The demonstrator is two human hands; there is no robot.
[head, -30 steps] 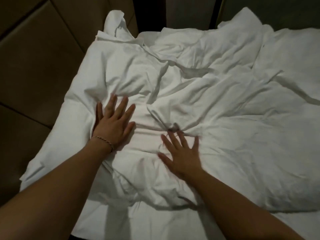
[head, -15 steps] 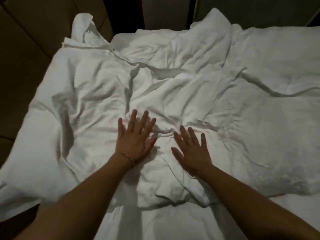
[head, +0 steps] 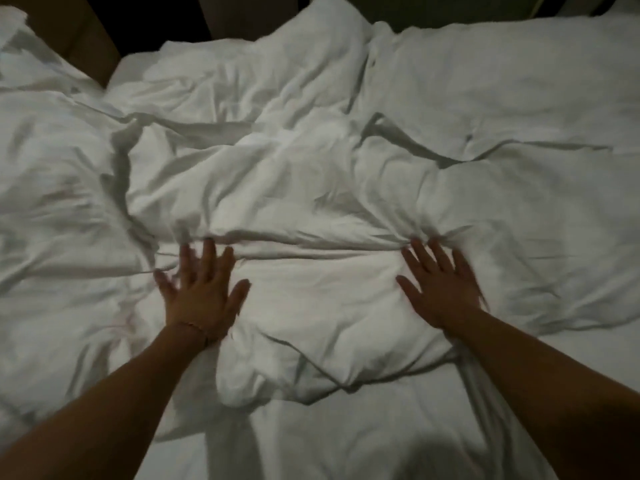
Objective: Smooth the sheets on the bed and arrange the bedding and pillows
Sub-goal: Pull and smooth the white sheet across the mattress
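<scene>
Bedding, a rumpled white duvet, lay bunched across the bed, with both flat, spread-fingered hands pressing on it: left hand, right hand. Sweeping both palms outward from the central ridge would likely flatten it best.

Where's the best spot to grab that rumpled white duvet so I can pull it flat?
Probably the duvet's near edge, from the foot side: it lies folded and free on the flat sheet. Both left hand and right hand press flat farther in.
</scene>
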